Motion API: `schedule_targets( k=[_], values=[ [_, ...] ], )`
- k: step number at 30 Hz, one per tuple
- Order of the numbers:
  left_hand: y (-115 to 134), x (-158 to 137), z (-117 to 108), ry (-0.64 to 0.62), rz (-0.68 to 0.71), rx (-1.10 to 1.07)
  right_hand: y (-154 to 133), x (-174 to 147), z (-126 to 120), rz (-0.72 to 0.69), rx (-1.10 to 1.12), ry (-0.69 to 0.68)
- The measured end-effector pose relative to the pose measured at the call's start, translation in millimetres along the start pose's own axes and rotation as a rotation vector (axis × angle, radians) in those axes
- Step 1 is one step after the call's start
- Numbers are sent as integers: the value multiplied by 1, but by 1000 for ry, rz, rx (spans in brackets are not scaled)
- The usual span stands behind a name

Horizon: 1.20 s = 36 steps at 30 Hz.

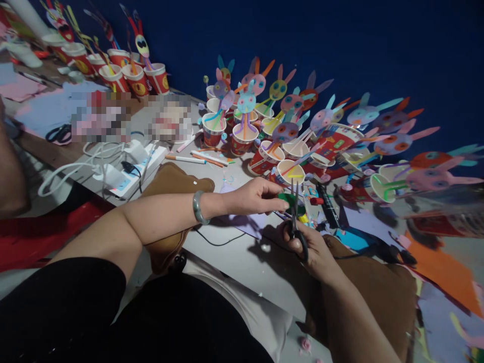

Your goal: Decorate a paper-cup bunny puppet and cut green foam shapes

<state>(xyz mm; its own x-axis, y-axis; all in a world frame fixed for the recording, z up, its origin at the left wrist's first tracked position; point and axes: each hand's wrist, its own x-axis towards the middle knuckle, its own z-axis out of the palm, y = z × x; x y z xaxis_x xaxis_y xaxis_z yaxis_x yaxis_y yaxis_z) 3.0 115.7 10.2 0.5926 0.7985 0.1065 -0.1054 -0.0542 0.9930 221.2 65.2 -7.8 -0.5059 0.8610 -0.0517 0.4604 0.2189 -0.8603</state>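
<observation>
My left hand (257, 195), with a bracelet on its wrist, reaches in from the left and pinches a small dark green piece (287, 198), which looks like paper. My right hand (312, 244) grips a pair of scissors (294, 214) by the black handles. The blades point up, a little apart, close to my left fingertips and in front of the green piece. Whether the blades touch it I cannot tell. Just behind both hands stands a paper cup (290, 173) with a yellow strip inside.
Several red paper cups with rabbit-faced figures (247, 103) line the back. A power strip (141, 171) with cables and some markers (187, 159) lie left. A black marker (328, 205), purple paper (368, 227) and orange paper (446, 275) are at right. A person's arm (11, 171) shows far left.
</observation>
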Motion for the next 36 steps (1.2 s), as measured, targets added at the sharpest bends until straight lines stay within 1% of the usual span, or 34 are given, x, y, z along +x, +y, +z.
schedule_targets(
  k=[10, 17, 27, 36],
  values=[
    [1, 0, 0, -4, -17, 17, 3, 1, -1, 2, -17, 11],
    [-1, 1, 0, 7, 2, 31, 3, 0, -2, -2, -44, 17],
    [-5, 2, 1, 57, 15, 33, 1, 0, -2, 6, -50, 28],
    [-4, 2, 0, 74, 12, -20, 3, 0, -2, 30, -24, 19]
  ],
)
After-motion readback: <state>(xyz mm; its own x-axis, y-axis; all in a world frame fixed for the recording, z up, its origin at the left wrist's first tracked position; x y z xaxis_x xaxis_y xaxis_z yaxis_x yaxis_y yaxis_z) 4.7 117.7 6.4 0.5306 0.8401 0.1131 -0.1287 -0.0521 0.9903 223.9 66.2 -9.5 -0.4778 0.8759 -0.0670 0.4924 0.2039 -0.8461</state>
